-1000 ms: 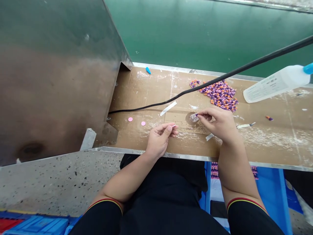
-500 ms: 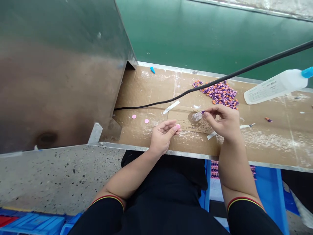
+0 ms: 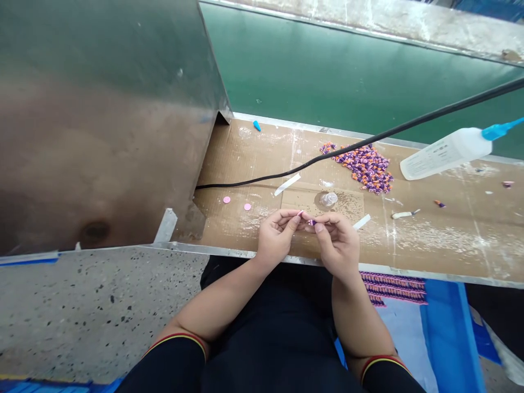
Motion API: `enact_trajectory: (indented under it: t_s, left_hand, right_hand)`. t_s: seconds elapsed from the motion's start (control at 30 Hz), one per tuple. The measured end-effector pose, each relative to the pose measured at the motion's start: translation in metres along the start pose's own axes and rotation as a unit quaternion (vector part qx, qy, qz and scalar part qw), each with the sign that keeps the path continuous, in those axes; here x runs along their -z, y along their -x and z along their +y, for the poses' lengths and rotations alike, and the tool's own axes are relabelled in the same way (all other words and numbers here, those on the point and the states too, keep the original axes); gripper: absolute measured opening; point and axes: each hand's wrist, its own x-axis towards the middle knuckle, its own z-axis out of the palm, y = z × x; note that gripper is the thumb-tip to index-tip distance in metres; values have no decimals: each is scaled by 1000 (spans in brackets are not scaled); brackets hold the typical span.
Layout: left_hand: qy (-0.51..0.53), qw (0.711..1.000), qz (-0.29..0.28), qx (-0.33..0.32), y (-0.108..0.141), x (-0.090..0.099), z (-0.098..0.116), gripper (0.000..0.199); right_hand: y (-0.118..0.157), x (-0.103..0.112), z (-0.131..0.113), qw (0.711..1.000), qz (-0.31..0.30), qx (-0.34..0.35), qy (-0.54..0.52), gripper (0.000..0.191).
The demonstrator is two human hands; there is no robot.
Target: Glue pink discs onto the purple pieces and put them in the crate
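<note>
Pointing leftward, crosswise purple piece (image 3: 311, 222)

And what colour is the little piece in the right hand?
The piece looks mostly purple, with pale bits; best in the head view.

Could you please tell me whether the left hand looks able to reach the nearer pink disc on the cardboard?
Probably yes: only flat cardboard separates the left hand from that pink disc, though that hand holds a small pink piece.
</note>
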Motion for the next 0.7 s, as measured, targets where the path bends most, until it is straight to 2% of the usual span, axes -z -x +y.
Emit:
enact_trajectory:
  t_s: [0.2,0.33,0.53,0.7]
  left_hand:
    - [-2,1000,18,-10,1,-2,0,57]
    - [29,999,46,-7,-1,-3,-3,59]
    - [11,997,46,-53,-1,-2,-5,49]
    - [8,998,43,-41,0,-2,-7,49]
  right_hand:
    - [4,0,-2,1000,-8,2,1,19]
    - [6,-7,4,999,31,21,7,17]
    - [11,-23,11,996,89,12,-21,18]
    - [13,-25,12,995,87,13,-42,17]
